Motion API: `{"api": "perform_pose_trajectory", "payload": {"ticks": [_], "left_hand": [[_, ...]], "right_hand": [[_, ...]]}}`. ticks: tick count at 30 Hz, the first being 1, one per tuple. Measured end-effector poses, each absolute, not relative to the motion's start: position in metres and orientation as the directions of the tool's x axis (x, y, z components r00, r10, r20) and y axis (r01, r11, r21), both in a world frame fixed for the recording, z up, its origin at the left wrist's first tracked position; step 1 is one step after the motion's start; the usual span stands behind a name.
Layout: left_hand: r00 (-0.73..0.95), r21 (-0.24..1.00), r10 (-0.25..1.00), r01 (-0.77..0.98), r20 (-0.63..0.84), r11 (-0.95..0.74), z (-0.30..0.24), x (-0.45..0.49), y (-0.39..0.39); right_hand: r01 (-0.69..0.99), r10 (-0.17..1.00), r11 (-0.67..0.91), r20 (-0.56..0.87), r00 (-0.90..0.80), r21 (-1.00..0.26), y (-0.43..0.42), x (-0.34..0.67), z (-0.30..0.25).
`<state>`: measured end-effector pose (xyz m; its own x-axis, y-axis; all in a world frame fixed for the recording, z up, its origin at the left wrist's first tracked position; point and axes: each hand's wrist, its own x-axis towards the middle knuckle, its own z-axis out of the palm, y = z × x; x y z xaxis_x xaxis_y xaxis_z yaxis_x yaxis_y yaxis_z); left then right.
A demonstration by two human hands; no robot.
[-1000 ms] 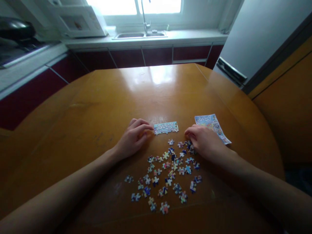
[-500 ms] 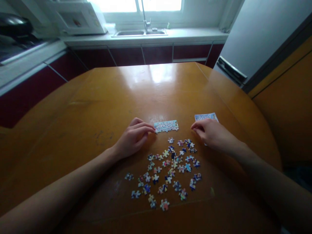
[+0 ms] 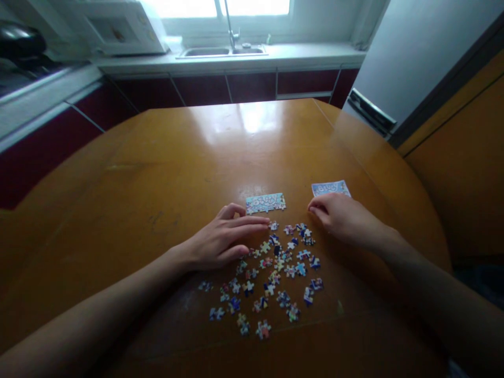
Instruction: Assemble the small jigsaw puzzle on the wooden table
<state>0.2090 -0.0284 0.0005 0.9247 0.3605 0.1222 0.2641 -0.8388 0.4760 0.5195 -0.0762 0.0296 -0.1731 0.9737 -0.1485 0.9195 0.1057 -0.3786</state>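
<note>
Several loose jigsaw pieces (image 3: 271,273) lie scattered on the round wooden table (image 3: 177,157). A short joined strip of puzzle (image 3: 265,202) sits just beyond them. My left hand (image 3: 224,239) lies flat with fingers stretched out, its fingertips reaching the top edge of the loose pieces near one small piece (image 3: 273,226). My right hand (image 3: 340,218) rests palm down on the printed picture sheet (image 3: 329,188), covering its lower part, fingers loosely curled with nothing visibly held.
Behind the table runs a counter with a sink (image 3: 220,51) and tap under a bright window. A microwave (image 3: 118,26) stands at the back left. A grey fridge (image 3: 413,58) and an orange cabinet (image 3: 464,157) close off the right side.
My left hand left the end of the joined strip and slid right and nearer, fingers now stretched toward the loose pieces. My right hand moved from the pieces onto the picture sheet.
</note>
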Motion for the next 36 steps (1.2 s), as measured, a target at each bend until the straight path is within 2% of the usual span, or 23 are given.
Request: {"api": "perform_pose_trajectory", "payload": {"ticks": [10, 28, 36], "left_hand": [[0.912, 0.514, 0.393, 0.284, 0.115, -0.810, 0.0012, 0.2109, -0.0281], [0.940, 0.527, 0.334, 0.253, 0.063, -0.812, 0.0033, 0.2125, -0.0274], [0.960, 0.524, 0.277, 0.216, 0.039, -0.824, 0.0071, 0.2127, -0.0274]], "right_hand": [[0.926, 0.969, 0.100, -0.174, -0.174, -0.364, -0.0784, 0.5166, 0.0320], [0.899, 0.966, 0.091, -0.180, -0.184, -0.429, -0.0797, 0.5172, 0.0310], [0.903, 0.965, 0.104, -0.179, -0.194, -0.417, -0.0779, 0.5207, 0.0318]]}}
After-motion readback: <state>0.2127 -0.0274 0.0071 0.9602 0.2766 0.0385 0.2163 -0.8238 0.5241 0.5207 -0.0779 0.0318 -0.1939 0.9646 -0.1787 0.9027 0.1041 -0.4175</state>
